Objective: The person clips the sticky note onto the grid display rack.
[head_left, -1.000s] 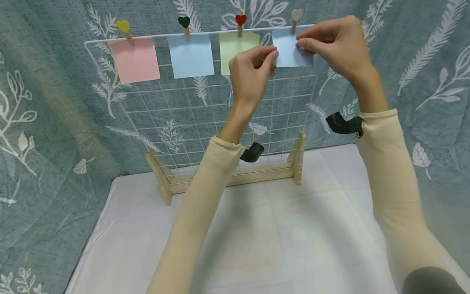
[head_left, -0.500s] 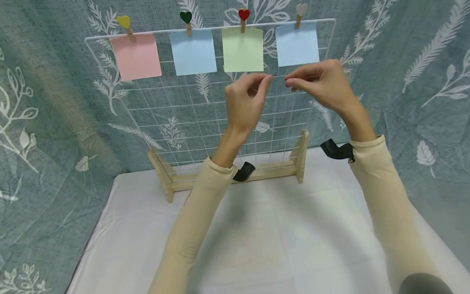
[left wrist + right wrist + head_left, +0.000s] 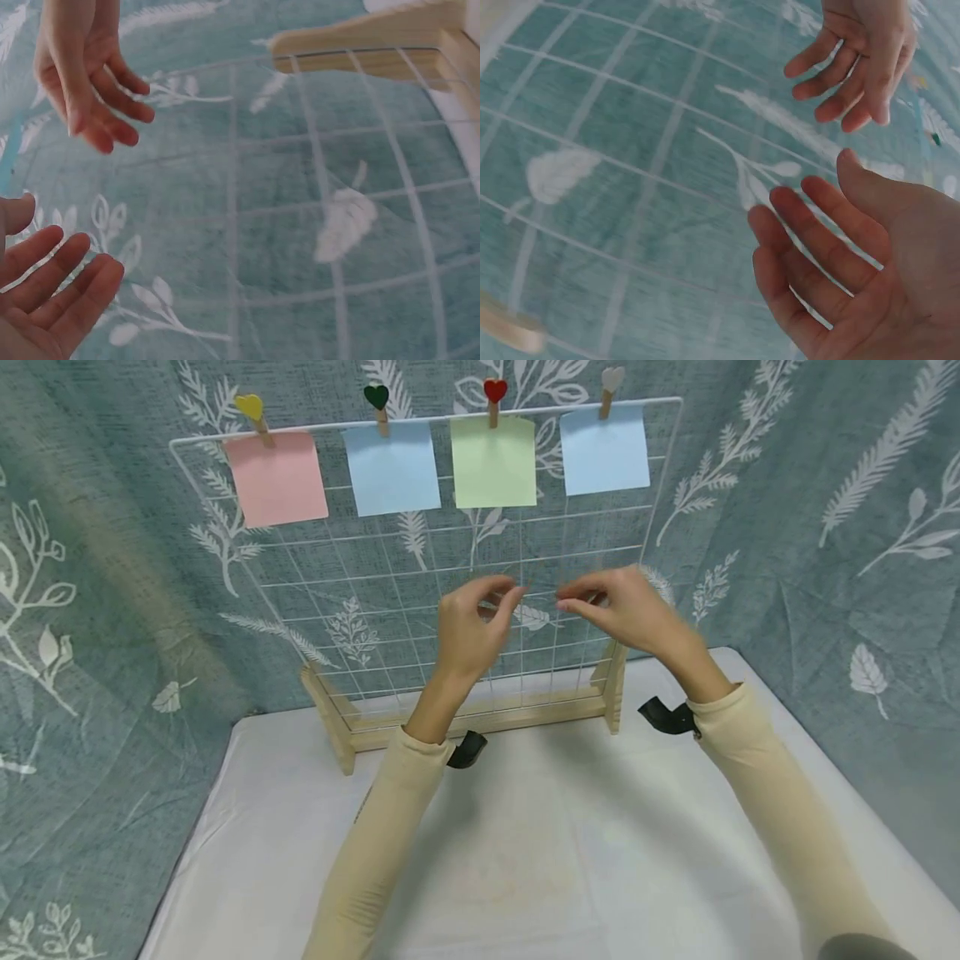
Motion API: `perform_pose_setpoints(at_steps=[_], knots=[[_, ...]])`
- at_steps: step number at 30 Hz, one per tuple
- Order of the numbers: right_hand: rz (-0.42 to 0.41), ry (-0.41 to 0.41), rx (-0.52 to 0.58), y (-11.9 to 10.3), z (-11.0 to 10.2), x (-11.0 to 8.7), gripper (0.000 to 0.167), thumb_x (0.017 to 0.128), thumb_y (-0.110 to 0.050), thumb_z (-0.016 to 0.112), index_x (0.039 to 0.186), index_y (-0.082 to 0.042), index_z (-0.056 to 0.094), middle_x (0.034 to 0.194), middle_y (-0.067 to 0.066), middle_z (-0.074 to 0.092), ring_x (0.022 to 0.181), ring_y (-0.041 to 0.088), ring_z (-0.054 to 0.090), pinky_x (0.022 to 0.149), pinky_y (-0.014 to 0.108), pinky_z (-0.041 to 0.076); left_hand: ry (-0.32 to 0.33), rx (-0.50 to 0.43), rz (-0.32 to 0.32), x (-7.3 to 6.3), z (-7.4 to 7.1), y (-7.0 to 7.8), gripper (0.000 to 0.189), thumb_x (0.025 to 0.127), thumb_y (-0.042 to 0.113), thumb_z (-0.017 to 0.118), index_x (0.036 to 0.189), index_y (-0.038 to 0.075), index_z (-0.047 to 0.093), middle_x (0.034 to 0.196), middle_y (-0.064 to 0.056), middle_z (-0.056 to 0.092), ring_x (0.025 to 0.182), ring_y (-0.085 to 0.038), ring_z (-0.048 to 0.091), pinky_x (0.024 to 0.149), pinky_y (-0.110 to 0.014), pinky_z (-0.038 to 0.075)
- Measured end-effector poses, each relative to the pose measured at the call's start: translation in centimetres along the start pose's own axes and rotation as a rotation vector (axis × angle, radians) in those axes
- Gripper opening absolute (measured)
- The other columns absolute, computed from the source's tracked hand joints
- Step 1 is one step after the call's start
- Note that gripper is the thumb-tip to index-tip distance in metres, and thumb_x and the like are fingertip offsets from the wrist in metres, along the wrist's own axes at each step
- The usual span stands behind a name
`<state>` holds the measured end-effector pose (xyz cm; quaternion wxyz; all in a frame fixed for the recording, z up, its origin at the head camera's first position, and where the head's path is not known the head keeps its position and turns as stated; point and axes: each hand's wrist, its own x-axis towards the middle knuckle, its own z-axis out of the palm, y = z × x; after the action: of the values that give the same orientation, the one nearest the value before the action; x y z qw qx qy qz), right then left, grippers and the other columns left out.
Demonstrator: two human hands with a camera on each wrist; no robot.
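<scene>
My left hand (image 3: 474, 631) and right hand (image 3: 626, 606) are raised in front of a white wire grid (image 3: 405, 602), fingers loosely bent and holding nothing. A small gap separates their fingertips. Both wrist views show bare, relaxed fingers. Above them, four-sided paper notes hang along the grid's top wire: a pink note (image 3: 277, 481), a blue note (image 3: 392, 472), a green note (image 3: 493, 464) and another blue note (image 3: 605, 452). Each is held by a wooden clothespin with a heart: a yellow heart (image 3: 249, 407), a dark green heart (image 3: 377, 395), a red heart (image 3: 495, 391) and a white heart (image 3: 612, 378).
The grid stands in a wooden base (image 3: 487, 722) with a foot at each end. Beneath it is a table with a white cloth (image 3: 517, 852). A blue-green curtain (image 3: 810, 602) with white leaf prints hangs behind and on both sides.
Both hands have come down from the notes to mid-grid. The right hand has left the right-hand blue note, which now hangs fully visible under the white-heart clothespin.
</scene>
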<state>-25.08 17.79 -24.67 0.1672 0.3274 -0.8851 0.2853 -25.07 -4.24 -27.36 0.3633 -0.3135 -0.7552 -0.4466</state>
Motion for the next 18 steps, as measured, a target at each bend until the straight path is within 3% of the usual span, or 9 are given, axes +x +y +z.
perform_pose_setpoints(at_steps=[6,12,18], knots=[[0.053,-0.039,0.024,0.8,2.0,-1.5,0.03,0.096,-0.02,0.066,0.119,0.0,0.069,0.115,0.016,0.069,0.101,0.029,0.066,0.088,0.047,0.057,-0.044,0.066,-0.089,-3.1,-0.9,-1.6,0.028,0.094,0.016,0.069,0.111,-0.007,0.069,0.101,-0.019,0.072,0.084,-0.031,0.068,0.068,-0.036,0.063],[0.088,-0.033,-0.072,1.3,3.3,-2.9,0.035,0.095,-0.025,0.068,0.123,-0.004,0.068,0.123,0.016,0.066,0.107,0.034,0.064,0.091,0.051,0.056,-0.05,0.125,-0.146,-5.8,-1.5,-3.3,0.045,0.092,0.02,0.071,0.129,-0.004,0.059,0.114,-0.02,0.068,0.094,-0.034,0.066,0.078,-0.045,0.061],[0.098,-0.043,-0.113,2.2,4.3,-4.0,0.038,0.094,-0.028,0.069,0.123,-0.004,0.067,0.125,0.016,0.065,0.111,0.035,0.063,0.092,0.053,0.055,-0.053,0.158,-0.124,-7.8,-1.9,-4.1,0.045,0.093,0.02,0.07,0.129,-0.004,0.059,0.123,-0.02,0.064,0.108,-0.036,0.062,0.093,-0.047,0.056]])
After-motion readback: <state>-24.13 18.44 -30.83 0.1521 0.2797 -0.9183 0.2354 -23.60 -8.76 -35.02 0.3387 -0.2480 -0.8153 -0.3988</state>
